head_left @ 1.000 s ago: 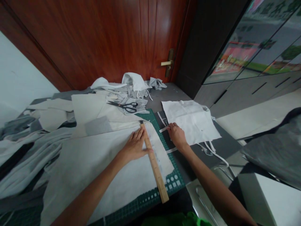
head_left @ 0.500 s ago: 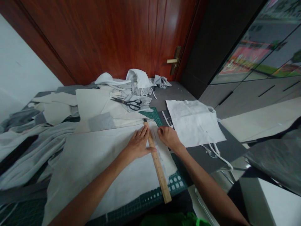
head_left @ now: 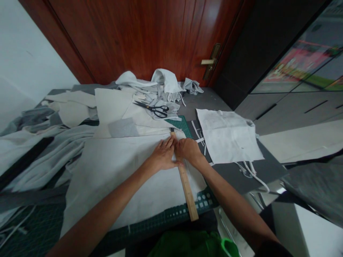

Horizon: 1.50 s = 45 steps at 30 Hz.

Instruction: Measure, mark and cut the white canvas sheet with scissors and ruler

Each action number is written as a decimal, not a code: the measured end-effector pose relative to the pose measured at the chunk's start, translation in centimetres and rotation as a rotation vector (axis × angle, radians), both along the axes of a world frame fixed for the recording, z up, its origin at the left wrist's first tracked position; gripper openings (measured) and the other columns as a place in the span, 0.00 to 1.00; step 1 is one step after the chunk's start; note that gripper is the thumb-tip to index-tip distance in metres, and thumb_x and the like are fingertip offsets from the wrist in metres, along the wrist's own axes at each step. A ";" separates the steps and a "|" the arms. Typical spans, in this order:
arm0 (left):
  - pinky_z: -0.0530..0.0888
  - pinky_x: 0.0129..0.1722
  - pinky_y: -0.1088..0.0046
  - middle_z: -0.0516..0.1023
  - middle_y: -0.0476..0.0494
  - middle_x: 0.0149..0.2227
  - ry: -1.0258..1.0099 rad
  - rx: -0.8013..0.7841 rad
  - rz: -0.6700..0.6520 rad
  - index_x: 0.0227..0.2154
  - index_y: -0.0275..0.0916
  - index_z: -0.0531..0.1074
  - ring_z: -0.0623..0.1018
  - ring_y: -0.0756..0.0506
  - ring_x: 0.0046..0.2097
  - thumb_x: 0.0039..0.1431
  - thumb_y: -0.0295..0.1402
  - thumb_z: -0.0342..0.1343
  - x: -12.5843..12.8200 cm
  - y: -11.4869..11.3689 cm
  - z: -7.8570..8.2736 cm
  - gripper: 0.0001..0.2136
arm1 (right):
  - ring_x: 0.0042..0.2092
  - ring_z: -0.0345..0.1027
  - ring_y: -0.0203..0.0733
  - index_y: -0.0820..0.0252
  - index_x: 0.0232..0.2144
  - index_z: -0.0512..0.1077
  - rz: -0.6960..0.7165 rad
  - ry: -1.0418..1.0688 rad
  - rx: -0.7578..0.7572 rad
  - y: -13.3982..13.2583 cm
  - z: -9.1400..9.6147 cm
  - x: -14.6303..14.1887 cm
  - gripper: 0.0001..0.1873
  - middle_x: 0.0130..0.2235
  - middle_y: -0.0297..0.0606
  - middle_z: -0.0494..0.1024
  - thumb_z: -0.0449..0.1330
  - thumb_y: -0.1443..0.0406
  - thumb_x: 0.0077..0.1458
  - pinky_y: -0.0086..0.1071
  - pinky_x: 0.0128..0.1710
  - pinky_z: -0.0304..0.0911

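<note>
A large white piece of fabric (head_left: 107,164) lies flat over the green cutting mat (head_left: 150,222). A wooden ruler (head_left: 188,192) runs lengthwise across its right part, the near end passing over the mat's front edge. My left hand (head_left: 163,154) rests flat, fingers extended, pressing on the fabric and the ruler's left side. Against the ruler's upper part, right beside the left fingers, my right hand (head_left: 189,150) is closed with its knuckles up. Whatever its fingers grip, if anything, is hidden beneath them.
Black-handled scissors (head_left: 158,111) lie on scraps behind the fabric. Grey and white cloth (head_left: 66,146) is heaped at left. A white cloth piece with cords (head_left: 227,137) lies on the dark table at right. Behind stands a wooden door (head_left: 139,39).
My right hand has moved left from beside the ruler onto it, next to my left hand. The left hand stays pressed down. The camera view has shifted slightly.
</note>
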<state>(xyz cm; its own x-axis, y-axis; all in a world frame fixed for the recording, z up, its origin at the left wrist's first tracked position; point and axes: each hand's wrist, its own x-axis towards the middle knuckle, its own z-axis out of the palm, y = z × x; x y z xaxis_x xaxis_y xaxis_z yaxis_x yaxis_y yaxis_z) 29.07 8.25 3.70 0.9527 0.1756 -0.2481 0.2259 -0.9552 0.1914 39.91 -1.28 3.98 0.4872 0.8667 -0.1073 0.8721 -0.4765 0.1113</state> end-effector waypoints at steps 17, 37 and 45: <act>0.48 0.73 0.53 0.39 0.29 0.75 -0.007 0.029 0.024 0.73 0.30 0.44 0.45 0.37 0.76 0.57 0.52 0.62 0.3 -0.2 -0.3 0.51 | 0.47 0.79 0.55 0.73 0.45 0.77 0.011 -0.009 -0.005 -1.9 0.5 -1.9 0.20 0.41 0.62 0.81 0.46 0.70 0.69 0.45 0.45 0.71; 0.51 0.72 0.52 0.39 0.30 0.75 0.013 0.033 0.050 0.73 0.32 0.43 0.48 0.36 0.75 0.57 0.43 0.62 0.7 -0.3 0.0 0.48 | 0.51 0.78 0.56 0.74 0.44 0.77 -0.101 0.114 -0.096 -4.2 1.5 -3.3 0.28 0.45 0.65 0.81 0.48 0.54 0.71 0.44 0.52 0.68; 0.51 0.71 0.51 0.40 0.27 0.75 -0.003 0.018 0.048 0.73 0.32 0.42 0.49 0.33 0.75 0.57 0.46 0.62 0.8 -0.2 -0.2 0.49 | 0.50 0.78 0.57 0.72 0.47 0.77 -0.079 0.092 -0.113 -4.8 1.2 -3.3 0.32 0.47 0.61 0.81 0.45 0.51 0.72 0.46 0.51 0.68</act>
<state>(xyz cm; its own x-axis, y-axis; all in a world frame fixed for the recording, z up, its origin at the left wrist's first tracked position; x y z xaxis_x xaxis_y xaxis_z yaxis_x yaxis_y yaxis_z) 29.82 8.03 3.47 0.9439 0.2256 -0.2413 0.2710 -0.9465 0.1751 36.58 -6.11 5.18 0.5366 0.8061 -0.2494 0.8417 -0.5325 0.0895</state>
